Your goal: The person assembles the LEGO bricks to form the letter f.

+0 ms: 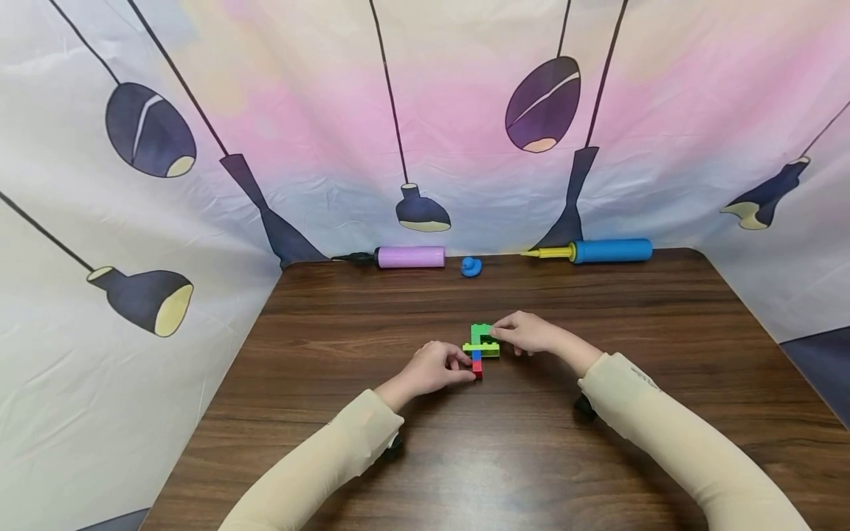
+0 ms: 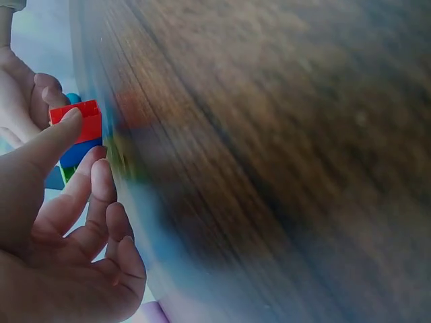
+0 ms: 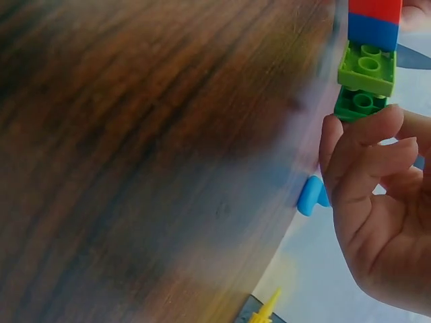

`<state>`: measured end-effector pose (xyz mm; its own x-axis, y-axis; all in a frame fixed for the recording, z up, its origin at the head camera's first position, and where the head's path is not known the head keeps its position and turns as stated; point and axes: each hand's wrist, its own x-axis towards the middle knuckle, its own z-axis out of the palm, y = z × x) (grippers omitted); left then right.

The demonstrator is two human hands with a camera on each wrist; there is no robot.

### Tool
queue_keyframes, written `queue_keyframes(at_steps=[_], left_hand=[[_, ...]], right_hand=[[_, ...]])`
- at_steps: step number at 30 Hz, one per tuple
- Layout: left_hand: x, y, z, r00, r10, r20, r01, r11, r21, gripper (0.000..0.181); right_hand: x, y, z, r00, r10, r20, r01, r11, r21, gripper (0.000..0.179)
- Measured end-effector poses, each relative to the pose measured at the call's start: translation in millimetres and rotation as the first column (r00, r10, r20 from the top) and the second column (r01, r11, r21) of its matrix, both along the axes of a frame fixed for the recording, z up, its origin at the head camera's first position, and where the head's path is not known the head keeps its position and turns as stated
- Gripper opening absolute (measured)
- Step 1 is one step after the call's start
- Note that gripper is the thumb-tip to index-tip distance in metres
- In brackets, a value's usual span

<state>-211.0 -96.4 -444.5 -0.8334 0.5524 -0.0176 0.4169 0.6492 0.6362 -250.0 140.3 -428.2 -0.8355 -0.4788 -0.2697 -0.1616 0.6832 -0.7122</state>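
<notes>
A small build of toy building bricks stands over the middle of the table, between both hands. Its near end is a red brick (image 1: 477,369) joined to a blue brick (image 2: 79,153). Beyond these, a lime-green brick (image 3: 367,69) crosses the build, and a darker green brick (image 1: 477,332) forms the far end. My left hand (image 1: 433,367) pinches the near end, thumb on the red brick and fingertips by the blue one. From the right, my right hand (image 1: 527,332) pinches the darker green brick; its fingers partly hide that end.
Along the table's back edge lie a pink hand pump (image 1: 410,257) with a black nozzle, a blue toy duck (image 1: 471,266) and a blue pump (image 1: 614,251) with a yellow nozzle. A cloth backdrop printed with lamps (image 1: 319,147) hangs behind the brown wooden table (image 1: 319,428).
</notes>
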Motion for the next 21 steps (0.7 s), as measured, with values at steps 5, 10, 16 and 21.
queue_keyframes(at_steps=[5,10,16,21], left_hand=[[-0.4,-0.2,-0.7,1.0,-0.007,0.021,0.007,1.0,-0.008,0.024],[-1.0,-0.3,-2.2,0.999,-0.011,0.045,0.011,1.0,0.001,0.023],[0.6,0.2,-4.0,0.998,0.006,0.062,-0.007,1.0,0.017,0.023],[0.4,-0.2,-5.0,0.995,0.019,0.098,-0.025,0.998,0.058,0.024]], right_hand=[[-2.4,1.0,0.5,0.998,0.012,0.059,-0.011,1.0,-0.012,0.042],[-9.1,6.2,-4.6,0.979,-0.024,0.204,0.038,0.997,-0.062,0.044],[-10.3,11.9,-7.3,0.944,-0.065,0.322,0.108,0.987,-0.117,0.045],[-8.9,12.5,-7.1,0.946,-0.092,0.311,0.136,0.983,-0.124,0.043]])
